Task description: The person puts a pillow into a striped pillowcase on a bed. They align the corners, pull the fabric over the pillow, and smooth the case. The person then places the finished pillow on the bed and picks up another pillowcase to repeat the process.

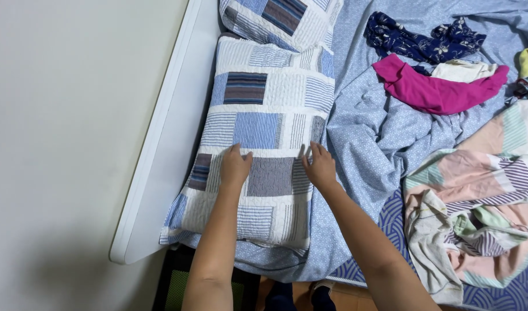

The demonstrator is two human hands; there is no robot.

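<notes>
On the bed, both hands lie flat and open on the patchwork pillow (264, 144); my left hand (235, 167) and right hand (320, 167) grip nothing. Another pillow (284, 20) sits above it. Beside me lie a pink cloth (437, 89), dark blue cloth (419, 37) and striped blanket (477, 201). White headboard (166, 144) edges the pillow.

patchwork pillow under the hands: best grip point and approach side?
Probably the two long edges of the patchwork pillow, one per hand. The left hand and right hand already lie flat on it near those edges. Come from the foot end, since the white headboard blocks its left side.
</notes>
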